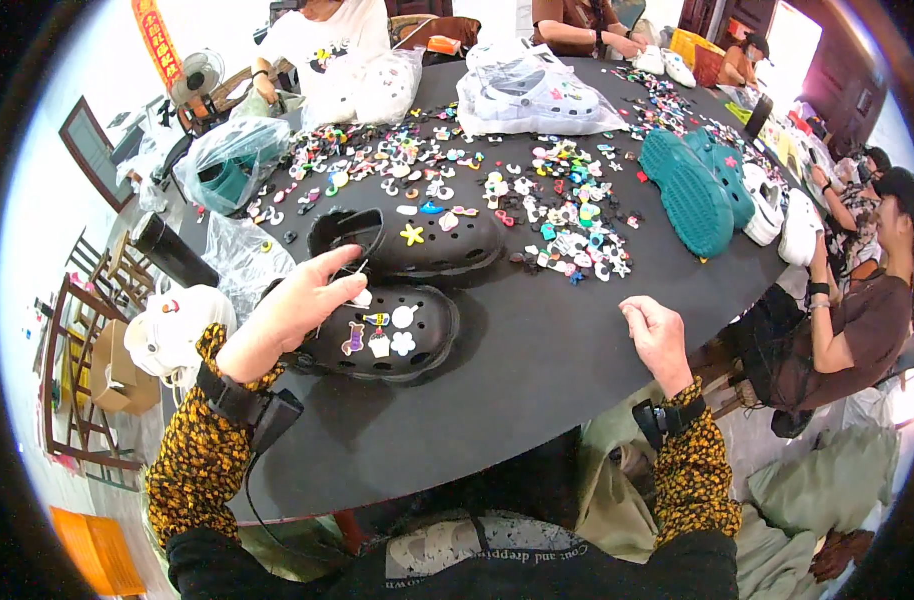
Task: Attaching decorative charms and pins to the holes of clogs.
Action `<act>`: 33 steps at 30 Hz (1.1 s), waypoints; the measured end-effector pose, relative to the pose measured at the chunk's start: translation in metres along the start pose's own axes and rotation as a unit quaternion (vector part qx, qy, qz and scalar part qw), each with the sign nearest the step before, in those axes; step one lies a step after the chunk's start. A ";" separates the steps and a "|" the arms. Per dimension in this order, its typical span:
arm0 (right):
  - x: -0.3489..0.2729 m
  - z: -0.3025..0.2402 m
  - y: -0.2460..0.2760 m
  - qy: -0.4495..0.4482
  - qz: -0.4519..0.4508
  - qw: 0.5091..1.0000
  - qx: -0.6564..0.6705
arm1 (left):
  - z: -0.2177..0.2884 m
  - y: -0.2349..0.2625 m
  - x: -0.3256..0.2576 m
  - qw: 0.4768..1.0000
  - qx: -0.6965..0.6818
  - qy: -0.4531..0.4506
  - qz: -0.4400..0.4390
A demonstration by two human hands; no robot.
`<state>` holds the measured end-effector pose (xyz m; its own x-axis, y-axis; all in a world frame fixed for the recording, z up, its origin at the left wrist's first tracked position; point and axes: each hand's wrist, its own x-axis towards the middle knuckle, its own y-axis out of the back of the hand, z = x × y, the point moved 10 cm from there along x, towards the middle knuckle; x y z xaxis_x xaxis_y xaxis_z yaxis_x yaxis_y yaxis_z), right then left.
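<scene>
Two black clogs lie side by side on the dark table at left of centre, toes to the right. The nearer clog point(425, 322) carries several charms, among them a purple one, a cupcake and a pale flower. On the farther clog point(462, 248) sits a yellow star charm point(412, 234). My left hand point(292, 318) is open over the heel end of the pair, thumb and forefinger stretched apart, beside a small white tag point(361, 298). Away to the right, above bare tabletop, my right hand point(659, 338) is closed, thumb against curled fingers; whatever it may hold cannot be made out.
Loose charms point(577, 215) spread across the table beyond the clogs. Green clogs point(689, 192) and white ones point(765, 208) stand at right; bagged pale clogs point(532, 98) lie farther back. A black cylinder point(174, 250) and white clogs point(182, 325) are at left. Other people sit around the table.
</scene>
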<state>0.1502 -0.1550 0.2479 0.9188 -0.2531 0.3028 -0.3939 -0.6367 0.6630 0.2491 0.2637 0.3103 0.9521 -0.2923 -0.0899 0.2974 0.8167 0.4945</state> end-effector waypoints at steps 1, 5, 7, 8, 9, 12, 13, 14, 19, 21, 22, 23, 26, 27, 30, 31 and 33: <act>0.000 0.000 0.000 -0.009 -0.006 1.000 0.002 | -0.009 -0.010 0.004 0.995 -0.077 0.032 -0.048; -0.001 0.002 0.000 -0.015 -0.004 1.000 0.010 | -0.024 -0.018 0.009 0.967 -0.202 0.127 -0.086; 0.000 0.004 -0.001 -0.017 -0.003 1.000 0.015 | -0.025 -0.018 0.008 0.971 -0.193 0.126 -0.069; -0.001 0.005 -0.001 -0.020 -0.004 1.000 0.020 | -0.025 -0.017 0.007 0.973 -0.185 0.126 -0.053; 0.000 0.005 -0.001 -0.020 -0.003 1.000 0.020 | -0.025 -0.018 0.005 0.973 -0.184 0.125 -0.054; -0.001 0.007 -0.001 -0.024 0.001 0.999 0.031 | -0.025 -0.010 0.007 0.986 -0.146 0.076 0.005; -0.001 0.009 -0.001 -0.023 0.001 0.999 0.027 | -0.024 -0.012 0.008 0.987 -0.146 0.073 0.001; -0.001 0.009 0.000 -0.021 0.002 0.999 0.024 | -0.024 -0.013 0.009 0.986 -0.146 0.074 0.004; -0.002 0.003 0.000 -0.015 0.005 0.999 0.038 | -0.030 -0.008 0.010 0.987 -0.150 0.047 0.026; -0.003 0.006 0.000 -0.025 -0.002 0.999 0.046 | -0.028 -0.009 0.009 0.990 -0.130 0.045 0.022; -0.003 0.007 0.001 -0.027 0.001 0.999 0.047 | -0.027 -0.008 0.008 0.990 -0.129 0.039 0.032; -0.004 0.004 0.003 -0.013 0.007 0.999 0.048 | -0.025 -0.007 0.007 0.990 -0.128 0.033 0.041; -0.004 0.004 0.005 0.001 0.015 0.999 0.044 | -0.023 -0.004 0.002 0.991 -0.124 0.013 0.048; -0.003 0.004 0.004 0.007 0.012 0.999 0.041 | -0.023 -0.002 0.001 0.991 -0.126 0.005 0.051; -0.002 0.003 0.004 0.023 0.021 0.999 0.039 | -0.021 -0.001 -0.006 0.989 -0.145 0.008 0.041; -0.002 0.002 0.003 0.032 0.022 0.999 0.038 | -0.021 -0.001 -0.007 0.990 -0.137 0.009 0.039; -0.001 0.004 0.002 -0.002 0.005 0.999 0.035 | -0.017 -0.005 -0.011 0.990 -0.134 0.027 0.021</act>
<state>0.1492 -0.1590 0.2457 0.9151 -0.2620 0.3066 -0.4002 -0.6837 0.6102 0.2379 0.2711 0.2945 0.9641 -0.2348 -0.1242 0.2596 0.9320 0.2531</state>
